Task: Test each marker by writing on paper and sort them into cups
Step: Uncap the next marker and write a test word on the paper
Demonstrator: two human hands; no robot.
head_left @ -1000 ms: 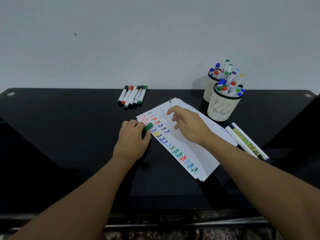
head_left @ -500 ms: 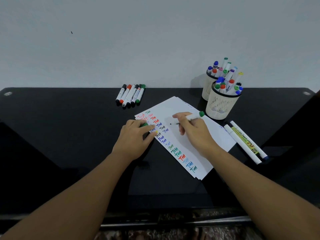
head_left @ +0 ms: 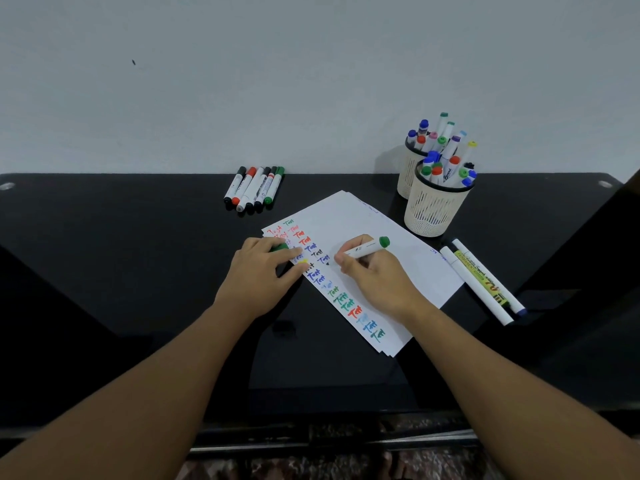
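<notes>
My right hand (head_left: pixel 375 275) grips the green-ended marker (head_left: pixel 367 249), tip on the paper (head_left: pixel 398 258). My left hand (head_left: pixel 265 268) holds its green cap (head_left: pixel 278 246), fingertips pressing the sheet. Both cups (head_left: pixel 434 211) stand beyond my right hand.

White marker (head_left: pixel 363 250) with a green end lies slanted in my right hand (head_left: pixel 372 271), tip on the stacked white paper (head_left: pixel 391 271), beside columns of coloured test words. My left hand (head_left: pixel 265 268) holds its green cap (head_left: pixel 280 246). Two cream mesh cups (head_left: pixel 437 209) hold capped markers.
</notes>
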